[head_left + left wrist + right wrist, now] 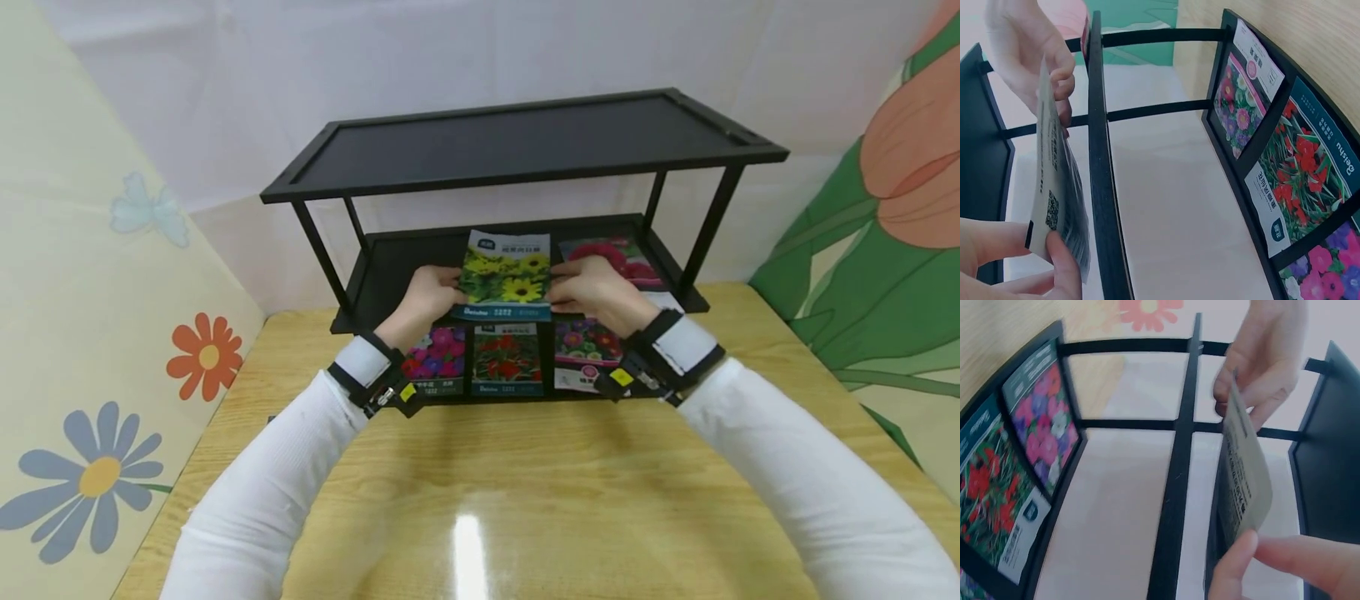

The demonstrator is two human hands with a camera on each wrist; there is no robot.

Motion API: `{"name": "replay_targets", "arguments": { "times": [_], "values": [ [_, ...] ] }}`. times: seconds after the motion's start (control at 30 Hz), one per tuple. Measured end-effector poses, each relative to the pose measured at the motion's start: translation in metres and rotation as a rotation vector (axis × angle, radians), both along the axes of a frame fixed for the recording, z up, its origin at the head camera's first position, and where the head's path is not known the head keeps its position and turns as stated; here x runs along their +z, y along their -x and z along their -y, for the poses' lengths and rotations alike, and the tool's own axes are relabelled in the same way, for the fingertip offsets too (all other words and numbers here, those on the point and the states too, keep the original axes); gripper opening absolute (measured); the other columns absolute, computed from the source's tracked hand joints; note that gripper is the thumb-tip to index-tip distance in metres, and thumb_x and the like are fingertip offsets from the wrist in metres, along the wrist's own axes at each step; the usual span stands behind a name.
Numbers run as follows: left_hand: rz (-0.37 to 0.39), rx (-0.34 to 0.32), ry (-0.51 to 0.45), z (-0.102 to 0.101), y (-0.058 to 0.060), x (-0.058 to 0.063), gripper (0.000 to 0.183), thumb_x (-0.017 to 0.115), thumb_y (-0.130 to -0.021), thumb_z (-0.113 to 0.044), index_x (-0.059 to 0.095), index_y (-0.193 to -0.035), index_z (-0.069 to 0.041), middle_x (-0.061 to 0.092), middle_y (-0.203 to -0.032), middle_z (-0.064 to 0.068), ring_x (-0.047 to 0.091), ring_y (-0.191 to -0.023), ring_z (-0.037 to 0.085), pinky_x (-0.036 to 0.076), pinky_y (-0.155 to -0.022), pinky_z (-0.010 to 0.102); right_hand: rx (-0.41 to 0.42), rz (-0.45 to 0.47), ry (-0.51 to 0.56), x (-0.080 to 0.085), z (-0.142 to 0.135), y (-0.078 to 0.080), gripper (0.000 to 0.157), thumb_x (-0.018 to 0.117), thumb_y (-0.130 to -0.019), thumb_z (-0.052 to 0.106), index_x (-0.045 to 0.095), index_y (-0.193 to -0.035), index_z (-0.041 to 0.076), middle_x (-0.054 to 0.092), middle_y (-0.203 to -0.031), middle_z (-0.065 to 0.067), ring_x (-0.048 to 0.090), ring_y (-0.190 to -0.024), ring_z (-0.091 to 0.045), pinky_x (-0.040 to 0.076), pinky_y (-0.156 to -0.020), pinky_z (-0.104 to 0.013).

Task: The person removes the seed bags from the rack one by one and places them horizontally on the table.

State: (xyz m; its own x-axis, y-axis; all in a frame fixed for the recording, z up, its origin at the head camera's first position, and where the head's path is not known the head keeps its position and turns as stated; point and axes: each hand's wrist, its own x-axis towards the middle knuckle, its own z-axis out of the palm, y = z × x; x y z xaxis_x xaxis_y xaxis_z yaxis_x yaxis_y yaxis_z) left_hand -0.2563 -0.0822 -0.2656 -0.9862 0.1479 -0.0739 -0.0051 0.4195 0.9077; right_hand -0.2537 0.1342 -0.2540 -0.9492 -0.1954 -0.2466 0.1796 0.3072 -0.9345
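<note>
Both hands hold one seed packet (506,275) with yellow flowers on its front, above the middle shelf of a black rack. My left hand (431,293) pinches its left edge between thumb and fingers. At the opposite edge my right hand (596,287) pinches it the same way. In the left wrist view the packet (1054,181) appears nearly edge-on, with printing and a square code on its back. The right wrist view also has the packet (1244,469) from the side, thumb and finger on its near edge.
A packet with pink-red flowers (609,254) lies on the middle shelf (397,250) at right. Below, the bottom level holds a purple-pink flower packet (438,360), a red flower packet (507,358) and a mixed flower packet (581,346). The rack's top board (510,137) overhangs the hands.
</note>
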Motion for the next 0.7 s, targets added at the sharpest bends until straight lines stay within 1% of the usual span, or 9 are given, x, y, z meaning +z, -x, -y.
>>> {"name": "replay_targets", "arguments": {
  "times": [0.13,0.2,0.33,0.43,0.53,0.63,0.7],
  "values": [
    [0.012,-0.012,0.028,0.004,-0.007,0.0,0.05,0.052,-0.085,-0.001,0.037,-0.133,-0.003,0.038,-0.134,0.014,0.035,-0.123,0.025,0.036,-0.095,0.035,0.017,0.038,0.049,0.0,-0.002,-0.007,0.058,0.047,-0.087,0.0,0.02,-0.138,-0.001,0.031,-0.136,-0.019,0.049,-0.103,-0.022,0.044,-0.087,-0.029],
    [0.011,-0.015,0.039,0.006,-0.011,-0.001,0.051,0.053,-0.085,-0.001,0.037,-0.133,-0.004,0.039,-0.132,0.015,0.036,-0.122,0.025,0.037,-0.094,0.035,0.031,0.05,0.078,-0.001,-0.002,-0.01,0.058,0.046,-0.088,0.0,0.019,-0.139,0.0,0.028,-0.137,-0.019,0.048,-0.105,-0.022,0.043,-0.088,-0.029],
    [0.011,-0.015,0.002,0.011,-0.02,-0.003,0.052,0.054,-0.084,-0.001,0.038,-0.133,-0.005,0.04,-0.129,0.014,0.038,-0.118,0.024,0.041,-0.084,0.031,0.051,0.056,0.121,-0.002,-0.002,-0.018,0.058,0.045,-0.088,-0.001,0.018,-0.14,0.002,0.026,-0.139,-0.02,0.046,-0.111,-0.025,0.043,-0.089,-0.029],
    [0.015,-0.01,-0.033,0.014,-0.027,-0.004,0.051,0.054,-0.084,-0.001,0.039,-0.133,-0.006,0.042,-0.125,0.013,0.041,-0.113,0.023,0.039,-0.072,0.029,0.051,0.063,0.138,-0.003,-0.001,-0.024,0.059,0.045,-0.088,-0.001,0.017,-0.14,0.003,0.023,-0.141,-0.02,0.042,-0.116,-0.028,0.042,-0.09,-0.031],
    [0.009,0.0,-0.045,0.017,-0.034,-0.005,0.05,0.055,-0.084,-0.001,0.041,-0.132,-0.006,0.045,-0.12,0.012,0.043,-0.106,0.022,0.038,-0.067,0.026,0.049,0.064,0.153,-0.003,0.0,-0.03,0.059,0.046,-0.088,-0.001,0.018,-0.14,0.004,0.024,-0.14,-0.02,0.041,-0.117,-0.028,0.042,-0.09,-0.031],
    [0.007,-0.005,-0.074,0.02,-0.042,-0.006,0.049,0.054,-0.084,0.0,0.041,-0.131,-0.005,0.046,-0.116,0.013,0.045,-0.1,0.022,0.035,-0.061,0.025,0.049,0.055,0.153,-0.005,0.001,-0.037,0.058,0.045,-0.089,0.001,0.019,-0.14,0.004,0.027,-0.139,-0.019,0.042,-0.115,-0.028,0.043,-0.088,-0.03],
    [0.016,-0.013,-0.096,0.022,-0.048,-0.006,0.049,0.054,-0.085,-0.001,0.041,-0.131,-0.005,0.046,-0.114,0.013,0.045,-0.097,0.021,0.035,-0.06,0.025,0.05,0.055,0.15,-0.006,0.001,-0.042,0.057,0.045,-0.089,0.002,0.019,-0.14,0.005,0.029,-0.138,-0.018,0.043,-0.114,-0.027,0.044,-0.087,-0.03]
  ]
}}
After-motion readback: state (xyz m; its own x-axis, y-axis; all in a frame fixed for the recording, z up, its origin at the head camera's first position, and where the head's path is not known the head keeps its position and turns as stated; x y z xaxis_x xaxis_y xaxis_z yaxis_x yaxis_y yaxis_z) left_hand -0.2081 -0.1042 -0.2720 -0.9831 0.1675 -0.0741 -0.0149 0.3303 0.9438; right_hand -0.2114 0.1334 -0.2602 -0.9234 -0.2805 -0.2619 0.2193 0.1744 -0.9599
